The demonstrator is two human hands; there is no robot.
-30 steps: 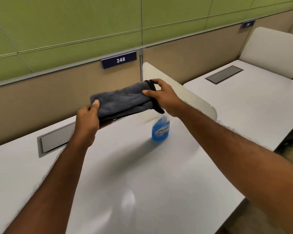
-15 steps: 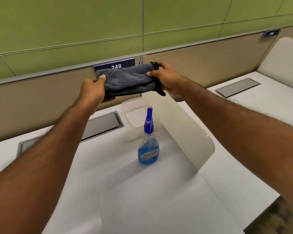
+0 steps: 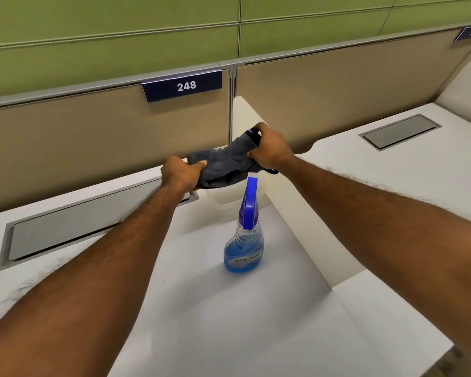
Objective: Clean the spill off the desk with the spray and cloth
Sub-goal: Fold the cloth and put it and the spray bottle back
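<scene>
Both hands hold a folded grey cloth (image 3: 225, 165) in the air near the back of the white desk (image 3: 229, 308). My left hand (image 3: 181, 174) grips its left end and my right hand (image 3: 269, 149) grips its right end, where a dark loop hangs down. Just in front of the cloth, a clear spray bottle (image 3: 244, 242) with blue liquid and a blue trigger head stands upright on the desk. I cannot make out a spill on the desk surface.
A grey cable hatch (image 3: 74, 227) is set into the desk at the left. A white divider (image 3: 291, 202) runs along the desk's right side, with a neighbouring desk (image 3: 419, 170) beyond. A beige partition carries a sign reading 248 (image 3: 184, 85).
Both hands have brought the cloth down from sign height toward the desk's back edge, closer together, and the cloth is more bunched. The view has tilted down.
</scene>
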